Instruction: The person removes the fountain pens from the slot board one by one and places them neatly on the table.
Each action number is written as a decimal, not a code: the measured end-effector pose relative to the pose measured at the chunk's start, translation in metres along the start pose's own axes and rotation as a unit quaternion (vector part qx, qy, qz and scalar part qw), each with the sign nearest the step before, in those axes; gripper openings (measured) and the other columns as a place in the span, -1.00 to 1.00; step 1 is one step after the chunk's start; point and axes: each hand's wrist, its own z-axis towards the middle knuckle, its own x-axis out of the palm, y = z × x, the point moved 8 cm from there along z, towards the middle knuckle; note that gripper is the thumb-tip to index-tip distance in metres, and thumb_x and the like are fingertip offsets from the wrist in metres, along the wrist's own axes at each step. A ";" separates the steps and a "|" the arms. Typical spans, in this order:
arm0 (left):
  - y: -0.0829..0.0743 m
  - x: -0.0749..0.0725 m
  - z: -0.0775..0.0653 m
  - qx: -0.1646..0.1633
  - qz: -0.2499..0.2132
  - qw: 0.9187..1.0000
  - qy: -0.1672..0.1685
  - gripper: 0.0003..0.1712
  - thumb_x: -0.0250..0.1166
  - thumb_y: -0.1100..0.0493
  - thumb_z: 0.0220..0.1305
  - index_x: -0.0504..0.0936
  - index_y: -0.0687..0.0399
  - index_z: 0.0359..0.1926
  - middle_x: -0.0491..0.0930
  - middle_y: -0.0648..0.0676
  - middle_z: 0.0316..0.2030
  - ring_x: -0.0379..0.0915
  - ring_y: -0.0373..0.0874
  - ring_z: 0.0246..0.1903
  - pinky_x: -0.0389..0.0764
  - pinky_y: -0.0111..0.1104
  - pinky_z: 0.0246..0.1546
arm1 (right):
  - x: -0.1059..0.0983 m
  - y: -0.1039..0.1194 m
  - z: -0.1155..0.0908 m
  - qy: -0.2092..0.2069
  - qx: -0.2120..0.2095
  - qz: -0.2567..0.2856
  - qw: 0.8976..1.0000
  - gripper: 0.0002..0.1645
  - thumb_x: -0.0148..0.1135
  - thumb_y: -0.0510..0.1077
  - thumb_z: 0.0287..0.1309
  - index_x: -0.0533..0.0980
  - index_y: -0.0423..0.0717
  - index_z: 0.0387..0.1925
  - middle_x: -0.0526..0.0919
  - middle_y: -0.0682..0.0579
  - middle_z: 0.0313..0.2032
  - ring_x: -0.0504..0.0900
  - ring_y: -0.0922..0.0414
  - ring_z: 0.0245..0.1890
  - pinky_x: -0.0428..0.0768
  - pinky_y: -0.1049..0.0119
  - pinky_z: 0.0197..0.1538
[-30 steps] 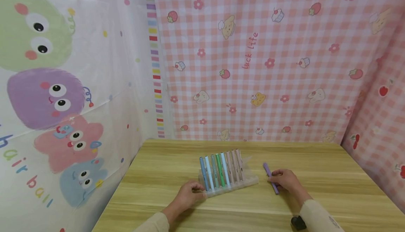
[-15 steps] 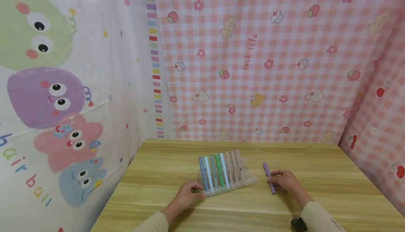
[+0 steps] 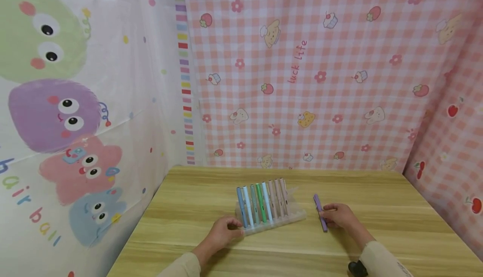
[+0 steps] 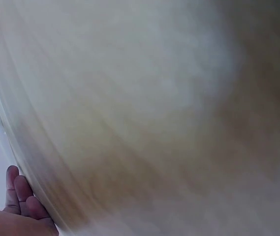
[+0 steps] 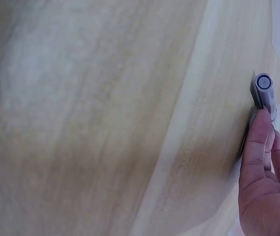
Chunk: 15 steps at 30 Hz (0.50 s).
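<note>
In the head view a translucent pen rack (image 3: 277, 223) stands on the table, holding a slanted row of pens: blue, light blue, grey-green, a green pen (image 3: 261, 203) and several dusty-pink ones. My left hand (image 3: 222, 234) grips the rack's left front corner with thumb and fingers. Right of the rack, my right hand (image 3: 339, 217) pinches a purple pen (image 3: 317, 202) around its middle, its length pointing away from me. The right wrist view shows the round end of this purple pen (image 5: 264, 82) just past a fingertip. Only a few left fingers (image 4: 24, 191) show in the left wrist view.
The wood-grain table (image 3: 181, 210) runs back to a pink checked curtain (image 3: 241, 100). A white cartoon-print sheet (image 3: 132, 79) hangs on the left. By the right cuff lies a small black object (image 3: 357, 268), partly hidden by the sleeve.
The purple pen has turned slightly, its near end swinging left and straightening. My left hand keeps its place at the rack's corner.
</note>
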 end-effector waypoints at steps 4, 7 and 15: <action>-0.001 0.000 0.000 0.004 -0.005 1.000 0.001 -0.82 0.46 0.31 0.11 0.68 0.25 -0.24 0.60 0.06 -0.25 0.45 -0.08 -0.21 0.51 -0.25 -0.16 | -0.002 -0.002 0.000 -0.005 0.005 -0.004 1.000 -0.42 0.30 -0.30 0.21 0.34 -0.64 0.11 0.71 -0.14 -0.32 0.67 0.09 -0.35 0.68 0.19 -0.23; -0.001 0.000 0.000 0.007 -0.005 1.000 0.001 -0.81 0.47 0.31 0.11 0.68 0.26 -0.24 0.60 0.08 -0.25 0.45 -0.08 -0.21 0.50 -0.25 -0.17 | -0.003 -0.001 0.001 -0.008 0.004 -0.005 1.000 -0.42 0.30 -0.29 0.22 0.34 -0.64 0.12 0.71 -0.16 -0.32 0.67 0.09 -0.35 0.68 0.18 -0.24; 0.000 0.001 0.000 0.009 0.000 1.000 0.003 -0.82 0.47 0.30 0.12 0.68 0.24 -0.25 0.61 0.06 -0.25 0.46 -0.08 -0.21 0.51 -0.27 -0.18 | -0.006 0.007 0.001 -0.016 -0.003 -0.008 1.000 -0.47 0.25 -0.28 0.28 0.37 -0.59 0.15 0.66 -0.18 -0.25 0.61 0.07 -0.31 0.66 0.21 -0.22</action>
